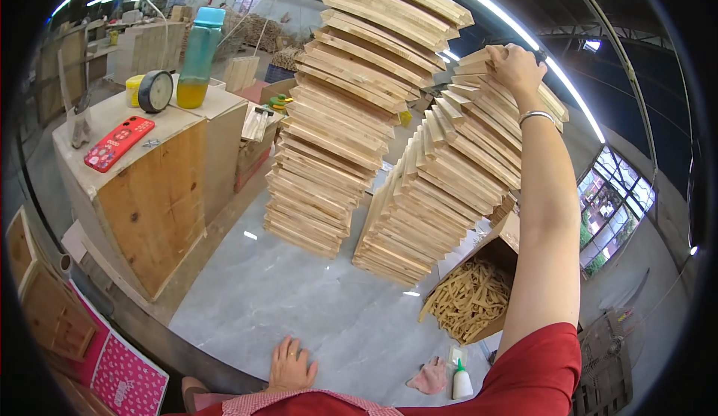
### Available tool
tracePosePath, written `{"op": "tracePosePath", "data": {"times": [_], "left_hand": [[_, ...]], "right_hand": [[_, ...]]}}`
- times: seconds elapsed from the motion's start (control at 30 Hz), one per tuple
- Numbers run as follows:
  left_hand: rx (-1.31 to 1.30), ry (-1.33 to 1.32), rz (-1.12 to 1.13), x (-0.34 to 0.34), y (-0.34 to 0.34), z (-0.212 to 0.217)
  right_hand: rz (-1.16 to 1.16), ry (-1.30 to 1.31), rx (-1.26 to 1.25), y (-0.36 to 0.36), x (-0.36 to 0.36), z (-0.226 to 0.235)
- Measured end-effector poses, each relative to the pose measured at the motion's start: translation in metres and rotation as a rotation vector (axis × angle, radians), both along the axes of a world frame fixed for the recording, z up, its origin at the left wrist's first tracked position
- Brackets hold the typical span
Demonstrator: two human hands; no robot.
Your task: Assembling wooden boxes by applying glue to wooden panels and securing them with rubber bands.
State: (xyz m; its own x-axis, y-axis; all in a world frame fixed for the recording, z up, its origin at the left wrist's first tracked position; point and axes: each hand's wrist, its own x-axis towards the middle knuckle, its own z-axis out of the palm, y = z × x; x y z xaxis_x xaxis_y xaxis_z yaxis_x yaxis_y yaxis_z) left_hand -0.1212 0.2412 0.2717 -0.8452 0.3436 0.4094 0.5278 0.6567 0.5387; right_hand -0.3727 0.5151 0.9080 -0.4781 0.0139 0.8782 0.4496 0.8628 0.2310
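Observation:
My right arm is stretched up and forward, with my right hand (517, 72) at the top of the tall, leaning right stack of pale wooden boards (449, 169). Its bent fingers grip the edge of a top wooden board (479, 61); the thumb side is partly hidden. A taller stack of similar boards (336, 124) rises to the left of it. Down at the near edge of the grey marbled table (262, 296), my left hand (293, 364) lies with its fingers apart, holding nothing.
An open cardboard box (502, 255) of thin wooden strips (471, 300) lies right of the stacks. Nearer are a white glue bottle (462, 382) and a crumpled pink cloth (428, 376). On a left cabinet stand a red phone (120, 143), a tape roll (155, 91) and a teal bottle (198, 57).

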Motion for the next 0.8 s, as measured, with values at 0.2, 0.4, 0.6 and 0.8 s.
{"op": "tracePosePath", "data": {"times": [0.2,0.4,0.6,0.8], "left_hand": [[-0.006,0.016,0.013,0.002,0.004,0.000],[0.013,0.063,0.027,0.003,0.001,0.000],[0.002,0.024,0.052,0.003,-0.001,0.003],[-0.001,0.028,0.012,-0.006,0.011,0.004]], "right_hand": [[-0.034,0.094,0.124,0.027,0.048,0.014],[0.251,0.170,0.294,0.008,0.131,0.001],[0.466,-0.423,0.026,0.078,0.167,0.029],[0.503,-0.256,0.249,0.055,0.189,-0.037]]}}
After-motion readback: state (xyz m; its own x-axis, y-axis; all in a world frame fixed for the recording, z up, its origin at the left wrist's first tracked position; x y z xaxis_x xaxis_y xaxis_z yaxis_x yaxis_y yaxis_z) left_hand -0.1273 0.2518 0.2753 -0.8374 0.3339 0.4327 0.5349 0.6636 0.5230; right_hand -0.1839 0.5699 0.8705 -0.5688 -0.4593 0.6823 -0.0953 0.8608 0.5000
